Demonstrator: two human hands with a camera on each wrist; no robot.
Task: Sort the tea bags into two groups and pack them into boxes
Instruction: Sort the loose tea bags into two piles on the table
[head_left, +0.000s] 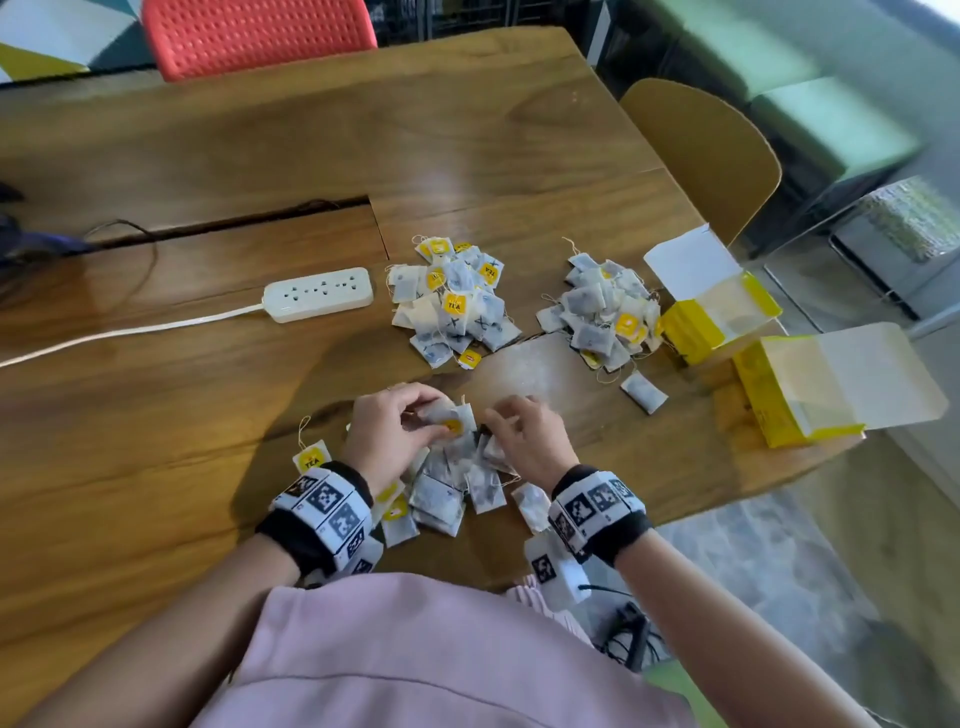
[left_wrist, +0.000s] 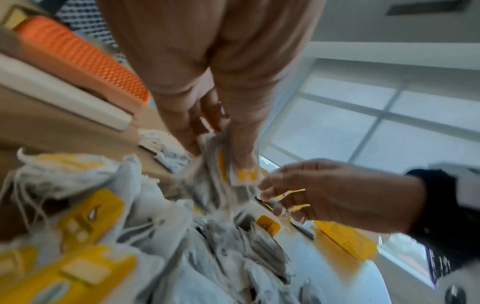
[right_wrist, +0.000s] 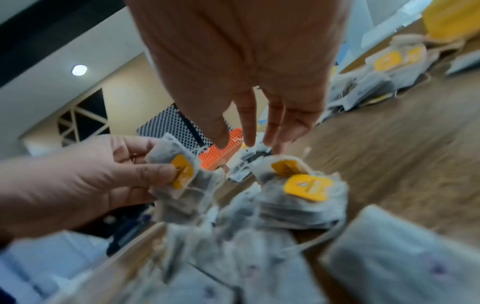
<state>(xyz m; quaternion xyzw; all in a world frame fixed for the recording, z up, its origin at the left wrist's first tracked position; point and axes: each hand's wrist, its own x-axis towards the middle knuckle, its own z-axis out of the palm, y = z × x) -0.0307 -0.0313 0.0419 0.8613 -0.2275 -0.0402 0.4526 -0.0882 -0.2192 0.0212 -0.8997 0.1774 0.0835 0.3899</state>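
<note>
Left wrist view heavily blurred: tea bags (left_wrist: 161, 257) smear at 6 o'clock, tag print unreadable. Right wrist view, near bags (right_wrist: 259, 267) blurred too. Right hand (head_left: 527, 441) fingers hidden behind knuckles in head view; grip unclear. Box (head_left: 810, 384) insides hidden. Cord (head_left: 119, 332) cut off at 9 o'clock.

txt: "TEA" | on yellow tag (head_left: 311, 460) nr left wrist | also tag in far-left pile (head_left: 454, 305)

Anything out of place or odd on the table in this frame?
One tea bag lies alone, just short of the right pile, apart from every group. The two yellow boxes stand open and look empty. Nothing seems spilled or damaged.
</note>
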